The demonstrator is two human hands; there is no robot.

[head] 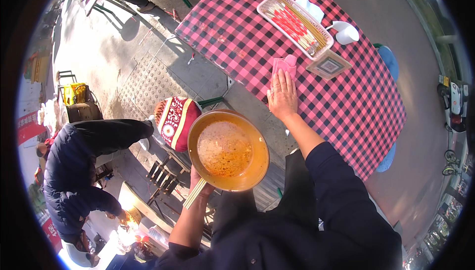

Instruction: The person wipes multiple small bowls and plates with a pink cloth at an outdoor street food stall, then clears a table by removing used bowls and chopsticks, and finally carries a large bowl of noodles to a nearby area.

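My left hand (200, 181) grips a round yellow-brown bowl (259, 144) from below, together with a bundle of light chopsticks (194, 194). Reddish, oily broth (224, 149) lies in the bowl. Flat on a pink folded cloth (285, 64) rests my right hand (284, 94), near the edge of a table with a pink-and-black checked cover (230, 25). Beyond the cloth, a pale plastic basket (268, 1) holds many wrapped chopsticks (293, 27). A stand with a printed code (329, 65) is beside the basket, and a white paper roll (347, 34) lies behind it.
A patterned red cushion (178, 123) covers a seat left of the bowl. Blue stools (389, 62) stand along the table's far side. At the left, a person in a dark padded jacket (66, 181) bends over another table (144, 208). A yellow crate (75, 94) sits farther back.
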